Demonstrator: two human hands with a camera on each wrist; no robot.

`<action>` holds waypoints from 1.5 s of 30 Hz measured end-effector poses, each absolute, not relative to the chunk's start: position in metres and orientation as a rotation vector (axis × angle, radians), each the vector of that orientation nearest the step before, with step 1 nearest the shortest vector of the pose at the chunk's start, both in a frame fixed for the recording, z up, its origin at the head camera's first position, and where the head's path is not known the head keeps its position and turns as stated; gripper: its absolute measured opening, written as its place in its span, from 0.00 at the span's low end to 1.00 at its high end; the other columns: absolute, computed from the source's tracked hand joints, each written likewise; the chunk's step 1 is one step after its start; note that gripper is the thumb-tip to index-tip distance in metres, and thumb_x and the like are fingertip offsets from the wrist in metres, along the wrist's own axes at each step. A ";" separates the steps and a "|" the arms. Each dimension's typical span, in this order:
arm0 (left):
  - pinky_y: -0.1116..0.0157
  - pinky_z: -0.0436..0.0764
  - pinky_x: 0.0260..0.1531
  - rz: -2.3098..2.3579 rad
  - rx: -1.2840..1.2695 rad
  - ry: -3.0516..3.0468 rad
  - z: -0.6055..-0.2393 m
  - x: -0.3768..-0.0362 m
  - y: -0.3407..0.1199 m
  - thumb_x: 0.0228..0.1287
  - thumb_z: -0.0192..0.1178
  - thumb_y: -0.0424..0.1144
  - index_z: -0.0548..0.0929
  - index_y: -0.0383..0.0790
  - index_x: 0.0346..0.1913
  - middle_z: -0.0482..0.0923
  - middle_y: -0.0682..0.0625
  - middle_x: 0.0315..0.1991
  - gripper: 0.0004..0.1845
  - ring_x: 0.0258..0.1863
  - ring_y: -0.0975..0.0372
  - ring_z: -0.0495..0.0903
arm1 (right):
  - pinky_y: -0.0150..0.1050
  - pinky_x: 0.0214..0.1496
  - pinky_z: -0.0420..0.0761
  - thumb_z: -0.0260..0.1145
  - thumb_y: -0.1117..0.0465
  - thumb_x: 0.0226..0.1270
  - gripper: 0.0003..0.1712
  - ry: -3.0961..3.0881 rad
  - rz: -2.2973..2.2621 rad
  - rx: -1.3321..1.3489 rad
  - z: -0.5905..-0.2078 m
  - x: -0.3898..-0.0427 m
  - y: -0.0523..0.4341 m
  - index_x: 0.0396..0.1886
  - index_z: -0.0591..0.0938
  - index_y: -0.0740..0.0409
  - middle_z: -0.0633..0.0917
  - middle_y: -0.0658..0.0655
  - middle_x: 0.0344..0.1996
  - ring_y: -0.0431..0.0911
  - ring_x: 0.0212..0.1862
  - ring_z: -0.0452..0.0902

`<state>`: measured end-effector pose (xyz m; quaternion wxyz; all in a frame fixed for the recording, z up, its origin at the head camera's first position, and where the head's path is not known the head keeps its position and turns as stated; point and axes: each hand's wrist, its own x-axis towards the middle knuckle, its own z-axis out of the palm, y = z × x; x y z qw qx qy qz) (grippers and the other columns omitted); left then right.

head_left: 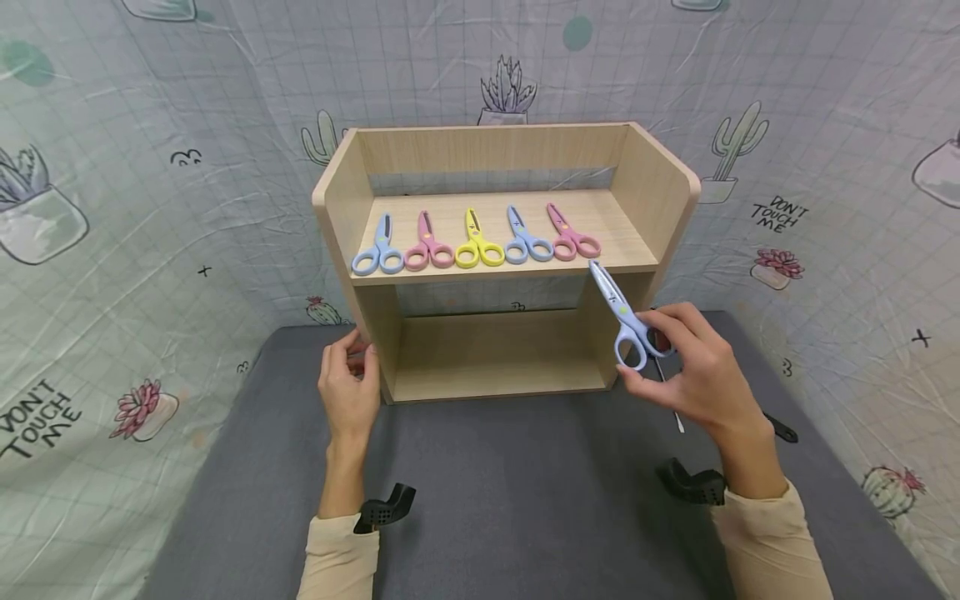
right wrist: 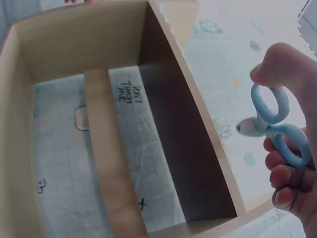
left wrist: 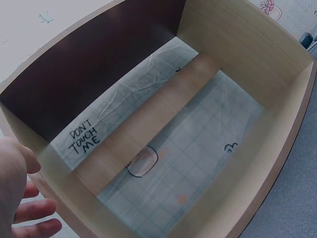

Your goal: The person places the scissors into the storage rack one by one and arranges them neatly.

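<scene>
My right hand (head_left: 693, 367) holds a pair of light blue scissors (head_left: 617, 307) by the handle loops, the blades tilted up and left, in front of the shelf's right end. In the right wrist view the thumb lies on one loop (right wrist: 285, 101) and fingers lie behind the other. My left hand (head_left: 350, 385), fingers loosely bent, is at the lower left side of the wooden shelf (head_left: 487, 148). On the upper board stand out blue scissors (head_left: 382, 242), pink scissors (head_left: 426, 242), yellow scissors (head_left: 472, 237), another blue pair (head_left: 525, 237) and another pink pair (head_left: 567, 236), in a row.
Behind my right hand, a thin metal shaft (head_left: 679, 422) and a black handle (head_left: 782, 428) lie on the grey tabletop (head_left: 502, 492), partly hidden. The shelf's lower compartment (head_left: 495, 354) has an open front. A patterned cloth (head_left: 247, 92) hangs behind and beside the table.
</scene>
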<state>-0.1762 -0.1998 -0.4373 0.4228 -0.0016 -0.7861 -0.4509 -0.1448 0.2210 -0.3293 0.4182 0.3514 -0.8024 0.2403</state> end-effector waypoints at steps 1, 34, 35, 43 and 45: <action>0.69 0.79 0.31 -1.129 -0.005 -1.966 -0.437 -0.176 -0.200 0.71 0.60 0.35 0.80 0.30 0.57 0.79 0.35 0.44 0.17 0.30 0.52 0.80 | 0.25 0.37 0.68 0.64 0.36 0.60 0.37 -2.020 0.603 0.855 -0.328 -0.147 0.222 0.45 0.84 0.70 0.79 0.62 0.35 0.41 0.35 0.69; 0.63 0.81 0.30 -1.117 -0.002 -1.963 -0.439 -0.179 -0.201 0.71 0.60 0.35 0.80 0.29 0.57 0.79 0.35 0.43 0.16 0.29 0.53 0.80 | 0.48 0.36 0.79 0.75 0.54 0.57 0.31 -2.257 0.556 0.465 -0.300 -0.197 0.201 0.56 0.82 0.69 0.78 0.68 0.44 0.54 0.36 0.74; 0.64 0.81 0.30 -1.116 0.000 -1.965 -0.439 -0.179 -0.201 0.71 0.60 0.35 0.80 0.29 0.57 0.79 0.35 0.43 0.16 0.29 0.53 0.80 | 0.49 0.37 0.79 0.76 0.54 0.58 0.31 -2.249 0.552 0.473 -0.300 -0.198 0.200 0.56 0.82 0.69 0.78 0.68 0.45 0.55 0.37 0.75; 0.79 0.75 0.32 -1.137 -0.003 -1.968 -0.437 -0.177 -0.199 0.70 0.60 0.34 0.80 0.29 0.57 0.79 0.35 0.44 0.17 0.30 0.52 0.80 | 0.57 0.38 0.78 0.75 0.52 0.61 0.26 -2.251 0.414 0.467 -0.299 -0.200 0.198 0.54 0.85 0.64 0.84 0.66 0.47 0.61 0.44 0.75; 0.79 0.75 0.32 -1.136 -0.004 -1.968 -0.437 -0.178 -0.199 0.70 0.60 0.34 0.80 0.29 0.57 0.79 0.35 0.44 0.16 0.30 0.52 0.80 | 0.58 0.35 0.78 0.74 0.51 0.62 0.26 -2.258 0.379 0.451 -0.298 -0.200 0.197 0.54 0.85 0.63 0.84 0.66 0.48 0.61 0.44 0.74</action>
